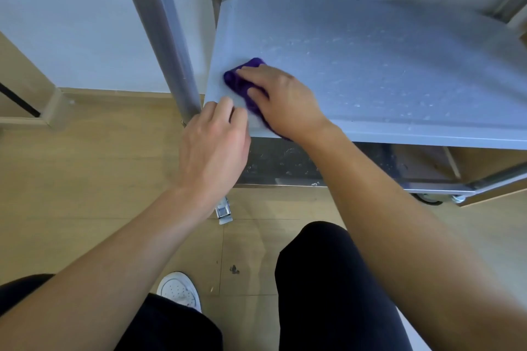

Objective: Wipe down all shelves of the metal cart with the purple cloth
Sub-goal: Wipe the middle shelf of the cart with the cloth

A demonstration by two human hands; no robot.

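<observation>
1. While the purple cloth [242, 81] lies bunched on the grey shelf [370, 65] of the metal cart, close to that shelf's front left corner, it is pressed down by the right hand [285, 100]. Its fingers are laid nearly straight across the cloth, and nothing is clenched.
2. Part of the cloth is seen past the fingertips towards the shelf's back, and a strip of it is seen under the wrist at the shelf's front edge.
3. The left hand [214, 145] is set at the shelf's front left corner, just beside the cloth, with its fingers bent at the edge. Whether the edge is actually gripped cannot be told, since the fingertips and thumb are hidden.
4. A round metal post [171, 37] is seen rising at the shelf's left side, by that corner.
5. Pale specks and streaks are scattered over the shelf's surface to the right of the cloth.
6. A lower shelf [285, 162], darker and also flecked, is seen beneath the shelf, and a caster [427, 198] is seen under the shelf's right part.
7. A wooden floor [99, 179] is seen below and left of the shelf, and a white shoe [179, 291] is placed on it in front of the shelf.
</observation>
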